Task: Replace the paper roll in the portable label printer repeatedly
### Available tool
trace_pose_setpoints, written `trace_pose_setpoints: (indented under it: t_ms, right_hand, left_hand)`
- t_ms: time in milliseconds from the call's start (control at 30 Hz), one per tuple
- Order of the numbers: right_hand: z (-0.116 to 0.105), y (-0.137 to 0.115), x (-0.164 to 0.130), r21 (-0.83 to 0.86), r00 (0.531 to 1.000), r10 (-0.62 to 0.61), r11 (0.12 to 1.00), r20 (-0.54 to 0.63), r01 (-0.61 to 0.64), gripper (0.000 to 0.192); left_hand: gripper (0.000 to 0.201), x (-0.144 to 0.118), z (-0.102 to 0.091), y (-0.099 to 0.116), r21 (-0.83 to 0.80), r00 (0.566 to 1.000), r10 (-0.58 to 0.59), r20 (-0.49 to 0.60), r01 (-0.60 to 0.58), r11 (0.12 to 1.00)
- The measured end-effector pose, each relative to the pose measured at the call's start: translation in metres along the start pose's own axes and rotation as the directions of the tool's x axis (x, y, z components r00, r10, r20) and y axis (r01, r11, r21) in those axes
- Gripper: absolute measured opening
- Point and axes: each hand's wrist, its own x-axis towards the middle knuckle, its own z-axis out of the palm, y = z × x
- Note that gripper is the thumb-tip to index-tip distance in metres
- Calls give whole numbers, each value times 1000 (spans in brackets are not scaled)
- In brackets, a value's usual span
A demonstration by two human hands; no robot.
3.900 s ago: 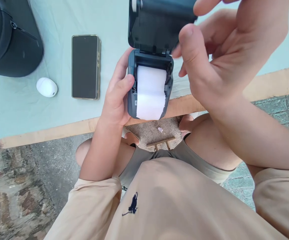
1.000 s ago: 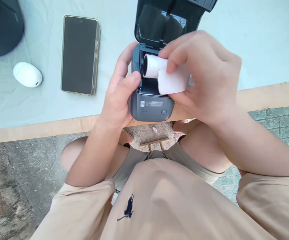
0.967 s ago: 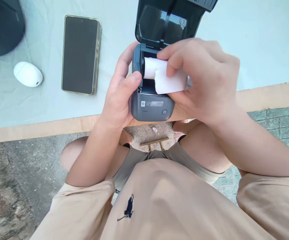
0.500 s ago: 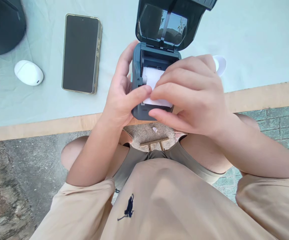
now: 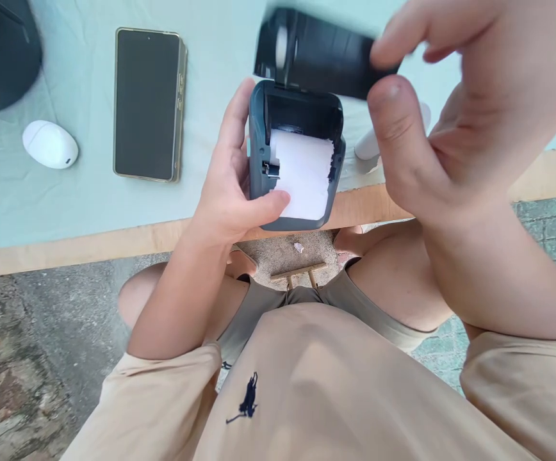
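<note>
White paper (image 5: 304, 173) lies in the open grey printer (image 5: 297, 211) at the table (image 5: 90, 240) edge. Left hand (image 5: 232, 192) grips the printer body, thumb on the paper; right hand (image 5: 455, 109) pinches the raised lid (image 5: 321, 54).

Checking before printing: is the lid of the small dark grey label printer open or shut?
Open. The lid stands raised behind the printer, white paper exposed; the right hand is at it.

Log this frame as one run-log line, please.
left hand: grips printer, thumb on paper | right hand: on open lid | table: phone, white case
</note>
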Motion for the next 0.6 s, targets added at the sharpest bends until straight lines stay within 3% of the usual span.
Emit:
trace_pose_setpoints:
  t_ms: [100, 167, 333, 500, 600]
  right_hand:
    - [-2, -7, 0, -113, 986, -161, 980, 37, 164, 32]
    - [-1, -5, -2, -148, 972, -227, 961, 68, 235, 30]
    - [4, 11, -8, -117, 933, -336, 929, 129, 351, 20]
    - [5, 12, -7, -194, 945, -245, 938, 218, 288, 28]
    - [6, 8, -5, -225, 951, -179, 945, 252, 238, 38]
  left_hand:
    - [72, 4, -4, -11, 4, 999, 39, 3, -39, 999]
    - [69, 7, -8, -25, -38, 986, 168, -19, -169, 985]
    - [82, 11, -11, -42, -69, 990, 144, -12, -144, 987]
    - [86, 8, -12, -30, -42, 986, 156, 54, -153, 987]
    - [83, 2, -5, -11, 8, 997, 68, 34, -68, 998]
